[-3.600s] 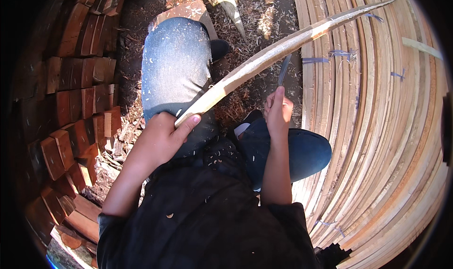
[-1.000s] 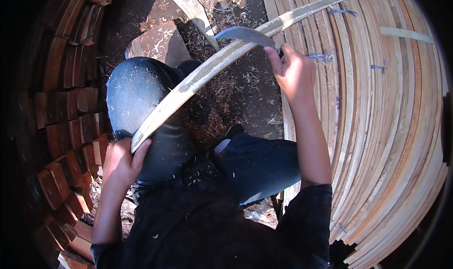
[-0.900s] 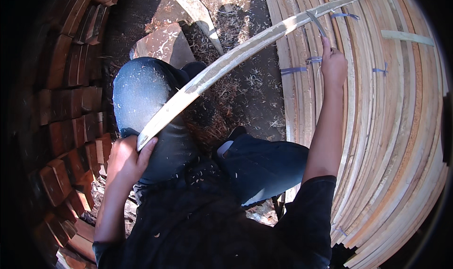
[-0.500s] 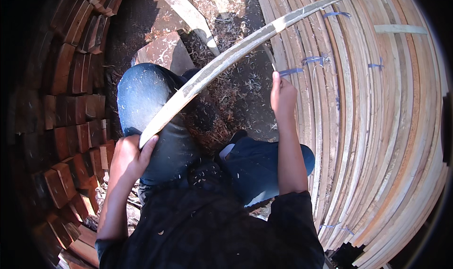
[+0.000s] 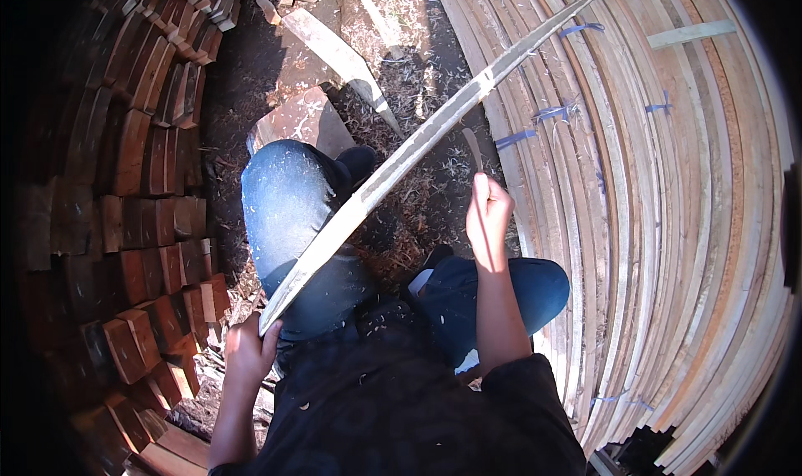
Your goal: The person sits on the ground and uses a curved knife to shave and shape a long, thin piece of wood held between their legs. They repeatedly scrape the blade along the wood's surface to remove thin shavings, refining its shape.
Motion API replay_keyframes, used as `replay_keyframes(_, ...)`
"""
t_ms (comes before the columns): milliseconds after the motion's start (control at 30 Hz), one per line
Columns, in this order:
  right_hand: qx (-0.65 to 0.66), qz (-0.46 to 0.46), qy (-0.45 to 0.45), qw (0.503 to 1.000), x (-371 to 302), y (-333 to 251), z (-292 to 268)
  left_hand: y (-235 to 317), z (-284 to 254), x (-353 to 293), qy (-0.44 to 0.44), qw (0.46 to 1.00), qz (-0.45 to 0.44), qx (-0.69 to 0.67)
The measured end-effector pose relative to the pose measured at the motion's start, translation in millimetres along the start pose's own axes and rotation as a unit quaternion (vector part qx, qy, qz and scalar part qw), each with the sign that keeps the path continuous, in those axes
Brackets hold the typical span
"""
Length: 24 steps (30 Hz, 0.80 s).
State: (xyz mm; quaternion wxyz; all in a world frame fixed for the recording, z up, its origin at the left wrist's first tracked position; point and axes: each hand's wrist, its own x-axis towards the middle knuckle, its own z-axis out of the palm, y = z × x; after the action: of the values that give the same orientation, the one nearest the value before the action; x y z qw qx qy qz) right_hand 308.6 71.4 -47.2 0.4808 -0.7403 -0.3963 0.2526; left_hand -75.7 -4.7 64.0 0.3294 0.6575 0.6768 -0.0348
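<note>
- Wooden slat (image 5: 420,142), long and tapering, slants across the right knee's opposite, the left jeans leg (image 5: 284,196), its far part over the stacked slats (image 5: 668,250).
- Left hand (image 5: 251,348) is closed around the slat's near end.
- Right hand (image 5: 490,211) is closed on a thin, curved knife (image 5: 474,148), its blade near the slat's lower edge, apparently apart from it.
- Pale, smooth wood toward the near end looks already shaved; a grey-brown rough band along the middle and far stretch appears uncut. Curled shavings (image 5: 401,240) litter the ground.
- Hidden: the knife's handle inside the fist, the slat's underside, most left-hand fingers.
- Hard to make out: the narrow blade's edge; the slat's tip meets the upper border, perhaps cut off.
</note>
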Motion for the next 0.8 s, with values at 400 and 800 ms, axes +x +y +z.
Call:
replay_keyframes(400, -0.475, -0.037, 0.019, 0.879, 144.6, -6.5, -69.5, -31.2, 9.9, -2.1, 0.012, 1.000, 0.002, -0.016)
replay_keyframes(800, 0.204, 0.385, -0.222, 0.872, -123.5, 37.4, 45.9, -13.7, -1.4, 7.4, -0.037, 0.996, 0.046, -0.065)
